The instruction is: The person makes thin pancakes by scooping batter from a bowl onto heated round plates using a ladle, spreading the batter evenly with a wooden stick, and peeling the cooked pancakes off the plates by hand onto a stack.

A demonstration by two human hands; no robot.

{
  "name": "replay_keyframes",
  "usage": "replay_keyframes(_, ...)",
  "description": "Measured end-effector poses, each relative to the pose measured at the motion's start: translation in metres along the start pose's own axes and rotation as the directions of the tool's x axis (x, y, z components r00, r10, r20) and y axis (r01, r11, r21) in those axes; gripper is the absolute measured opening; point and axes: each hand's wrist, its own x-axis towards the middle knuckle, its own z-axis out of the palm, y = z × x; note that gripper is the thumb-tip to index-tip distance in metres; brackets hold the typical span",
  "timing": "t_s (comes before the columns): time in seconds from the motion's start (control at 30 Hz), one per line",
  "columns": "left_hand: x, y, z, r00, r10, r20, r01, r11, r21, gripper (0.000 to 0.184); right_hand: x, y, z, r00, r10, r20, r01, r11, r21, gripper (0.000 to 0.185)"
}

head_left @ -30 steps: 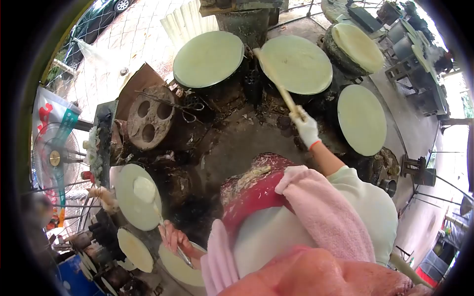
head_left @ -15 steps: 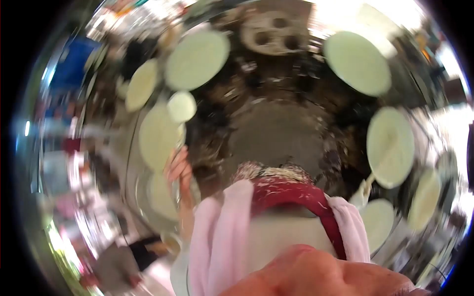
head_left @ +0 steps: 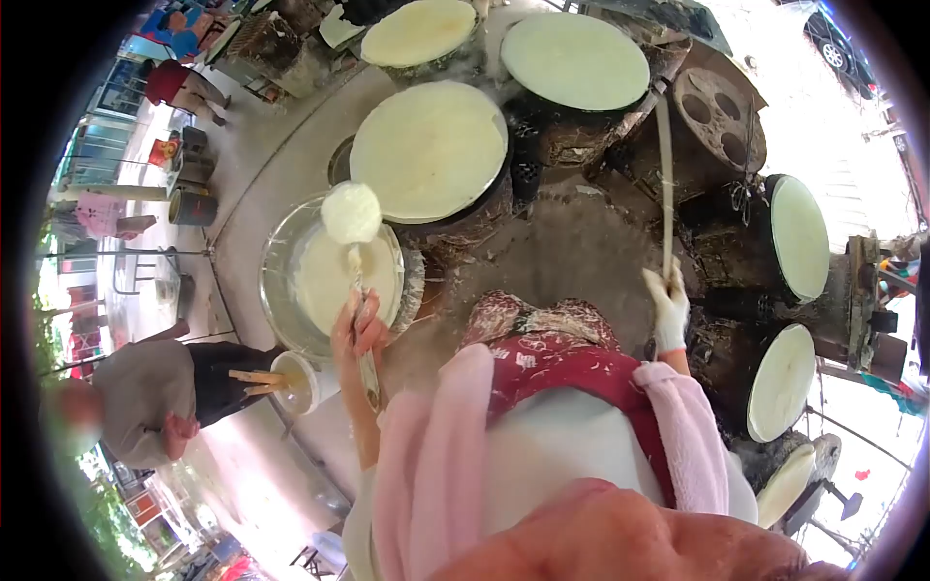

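Note:
My bare left hand (head_left: pixel 360 324) is closed around the handle of a ladle (head_left: pixel 352 213), whose round bowl is filled with pale batter. Beneath the ladle stands a wide metal basin (head_left: pixel 274 276) holding more of the pale batter. My right hand (head_left: pixel 668 300), in a white glove, grips one end of a long flat wooden stick (head_left: pixel 666 184). The stick's far end reaches near a round griddle covered by a pale batter sheet (head_left: pixel 575 60). Closer to the ladle, a larger batter sheet (head_left: pixel 429 152) covers another griddle.
More batter-covered griddles stand around me, including one at the right (head_left: pixel 800 238) and one lower right (head_left: pixel 781 382). A stove block with three holes (head_left: pixel 719 111) stands at the upper right. At the left, a person (head_left: pixel 145 397) is near a white bucket (head_left: pixel 294 382) with wooden sticks.
My view has turned, so the griddles sit elsewhere and look sharper. The stick has left the right-hand griddle and now points forward. The ladle is still in my left hand.

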Motion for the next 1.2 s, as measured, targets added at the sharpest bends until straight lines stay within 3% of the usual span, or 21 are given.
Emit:
replay_keyframes(0.07,0.011,0.003,-0.054,0.999,0.047,-0.024,-0.048,0.998,-0.047,0.029,0.018,0.017,0.052,0.987,0.066,0.146,-0.072,0.997,0.036,0.073)
replay_keyframes(0.1,0.014,0.008,-0.068,0.999,0.031,-0.033,-0.033,0.996,-0.082,0.028,0.026,0.027,0.074,0.977,0.086,0.193,-0.1,0.993,0.063,0.064)
replay_keyframes(0.17,0.013,0.018,-0.094,0.999,-0.005,-0.052,-0.003,0.989,-0.15,0.027,0.041,0.033,0.11,0.951,0.119,0.284,-0.109,0.993,-0.05,0.05)
replay_keyframes(0.27,0.016,0.024,-0.132,1.0,0.003,-0.01,-0.006,0.955,-0.297,0.026,0.065,0.048,0.154,0.961,0.043,0.273,0.001,0.987,-0.159,0.039)
replay_keyframes(0.37,0.018,0.02,-0.166,0.998,-0.009,-0.064,-0.021,0.891,-0.454,0.027,0.097,0.036,0.181,0.947,0.077,0.312,0.046,0.928,-0.369,0.04)
replay_keyframes(0.43,0.015,0.01,-0.186,0.994,0.096,0.048,-0.054,0.833,-0.551,0.024,0.129,0.03,0.2,0.932,0.065,0.358,0.106,0.893,-0.437,0.041)
replay_keyframes(0.5,0.011,0.012,-0.17,0.986,0.153,-0.067,-0.166,0.837,-0.521,0.023,0.174,0.031,0.224,0.906,0.014,0.424,0.189,0.881,-0.433,0.043)
replay_keyframes(0.53,0.005,0.013,-0.155,0.96,0.165,-0.228,-0.251,0.87,-0.424,0.022,0.199,0.03,0.239,0.894,0.034,0.446,0.179,0.887,-0.425,0.044)
replay_keyframes(0.6,0.006,0.016,-0.146,0.948,0.202,-0.246,-0.296,0.843,-0.448,0.021,0.238,0.021,0.273,0.875,0.042,0.482,0.194,0.882,-0.429,0.046)
replay_keyframes(0.67,0.001,0.017,-0.154,0.964,0.267,0.009,-0.188,0.701,-0.688,0.02,0.279,0.015,0.309,0.855,-0.037,0.518,0.298,0.853,-0.43,0.048)
replay_keyframes(0.7,-0.002,0.018,-0.147,0.963,0.262,-0.064,-0.236,0.706,-0.668,0.019,0.312,0.034,0.329,0.834,-0.113,0.539,0.376,0.833,-0.406,0.049)
replay_keyframes(0.73,-0.005,0.019,-0.138,0.956,0.259,-0.137,-0.285,0.71,-0.644,0.019,0.355,0.058,0.35,0.819,-0.078,0.569,0.34,0.864,-0.37,0.049)
replay_keyframes(0.8,-0.004,0.02,-0.122,0.953,0.281,-0.113,-0.28,0.67,-0.688,0.02,0.369,0.039,0.383,0.795,-0.012,0.606,0.25,0.917,-0.31,0.046)
replay_keyframes(0.87,-0.001,0.031,-0.108,0.941,0.329,0.083,-0.137,0.591,-0.795,0.022,0.361,0.004,0.403,0.762,0.141,0.632,0.07,0.952,-0.297,0.044)
replay_keyframes(0.9,-0.001,0.033,-0.104,0.94,0.325,0.102,-0.109,0.57,-0.814,0.023,0.348,-0.024,0.404,0.691,0.344,0.636,-0.084,0.912,-0.402,0.043)
replay_keyframes(0.97,-0.002,0.036,-0.1,0.935,0.321,0.148,-0.045,0.523,-0.851,0.026,0.347,-0.025,0.412,0.657,0.362,0.662,-0.119,0.916,-0.383,0.041)
replay_keyframes(1.03,-0.006,0.025,-0.115,0.962,0.272,0.014,-0.151,0.577,-0.802,0.031,0.362,-0.002,0.419,0.677,0.257,0.69,0.003,0.936,-0.352,0.041)
replay_keyframes(1.07,-0.008,0.023,-0.123,0.967,0.247,-0.055,-0.198,0.604,-0.772,0.033,0.361,-0.004,0.414,0.679,0.28,0.678,0.033,0.912,-0.409,0.042)
replay_keyframes(1.1,-0.01,0.021,-0.128,0.967,0.238,-0.088,-0.222,0.623,-0.75,0.034,0.397,0.057,0.42,0.66,0.076,0.748,0.16,0.958,-0.239,0.044)
replay_keyframes(1.17,-0.009,0.025,-0.136,0.97,0.217,-0.114,-0.232,0.668,-0.707,0.036,0.392,0.072,0.408,0.672,-0.019,0.74,0.183,0.973,-0.142,0.045)
replay_keyframes(1.2,-0.007,0.029,-0.14,0.972,0.208,-0.11,-0.226,0.689,-0.689,0.036,0.383,0.064,0.395,0.689,0.089,0.72,0.161,0.949,-0.271,0.047)
